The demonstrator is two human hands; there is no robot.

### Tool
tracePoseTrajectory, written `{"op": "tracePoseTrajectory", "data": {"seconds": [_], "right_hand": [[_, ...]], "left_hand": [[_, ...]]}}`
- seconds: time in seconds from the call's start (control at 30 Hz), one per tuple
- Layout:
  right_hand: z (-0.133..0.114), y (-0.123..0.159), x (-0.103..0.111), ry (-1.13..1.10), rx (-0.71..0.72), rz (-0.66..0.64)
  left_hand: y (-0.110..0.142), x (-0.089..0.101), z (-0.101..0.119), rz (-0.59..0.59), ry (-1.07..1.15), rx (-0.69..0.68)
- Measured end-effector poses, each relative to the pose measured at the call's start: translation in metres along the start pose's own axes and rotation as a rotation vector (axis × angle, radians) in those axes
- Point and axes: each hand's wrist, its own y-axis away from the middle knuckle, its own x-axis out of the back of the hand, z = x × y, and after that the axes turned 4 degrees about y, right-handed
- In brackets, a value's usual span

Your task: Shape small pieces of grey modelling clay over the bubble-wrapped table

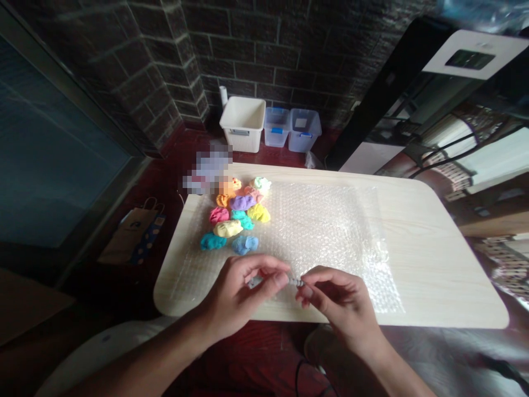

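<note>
My left hand (258,289) and my right hand (328,292) meet over the near edge of the table, both closed in a pinch. Between their fingertips runs a thin grey, knobbly strip (295,282). My left thumb and fingers cover much of it, and my right fingertips grip its other end. What it is made of I cannot make out. Just beyond my left hand sit a blue crumpled lump (245,244) and a teal one (213,241). Behind these lie several more soft-looking lumps, among them a pale yellow (228,227), a purple (242,203) and a bright yellow one (259,213).
Bubble wrap (318,220) covers much of the light wooden table (438,259). Past the far edge stand a white basket (243,124) and two clear bins (305,129) by a brick wall. A paper bag (130,234) is on the floor at left.
</note>
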Motion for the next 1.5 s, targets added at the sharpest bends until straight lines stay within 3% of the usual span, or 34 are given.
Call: {"op": "tracePoseTrajectory", "data": {"seconds": [0.13, 0.3, 0.4, 0.67, 0.8, 1.1, 1.2, 1.37, 1.5], "right_hand": [[0.003, -0.009, 0.013, 0.17, 0.021, 0.059], [0.018, -0.022, 0.034, 0.565, 0.103, 0.143], [0.027, -0.027, 0.043, 0.67, 0.12, 0.135], [0.026, -0.038, 0.048, 0.972, 0.304, 0.122], [0.028, -0.042, 0.048, 0.984, 0.347, 0.144], [0.02, -0.039, 0.051, 0.988, 0.302, 0.106], [0.01, -0.026, 0.038, 0.939, 0.246, 0.103], [0.004, -0.005, 0.007, 0.642, 0.101, -0.118], [0.008, -0.004, 0.001, 0.57, 0.107, -0.116]], "left_hand": [[-0.002, 0.01, -0.001, 0.054, -0.26, -0.14], [-0.004, 0.008, -0.01, -0.105, -0.638, -0.301], [-0.001, 0.003, -0.018, -0.178, -0.744, -0.275], [0.001, 0.004, -0.035, -0.214, -0.881, -0.141], [-0.002, 0.004, -0.033, -0.237, -0.906, -0.074], [-0.003, 0.001, -0.014, -0.187, -0.719, -0.086], [-0.003, 0.002, -0.013, -0.168, -0.673, -0.071], [-0.001, 0.001, -0.015, -0.209, -0.621, -0.019], [-0.001, -0.001, -0.013, -0.214, -0.63, -0.021]]}}
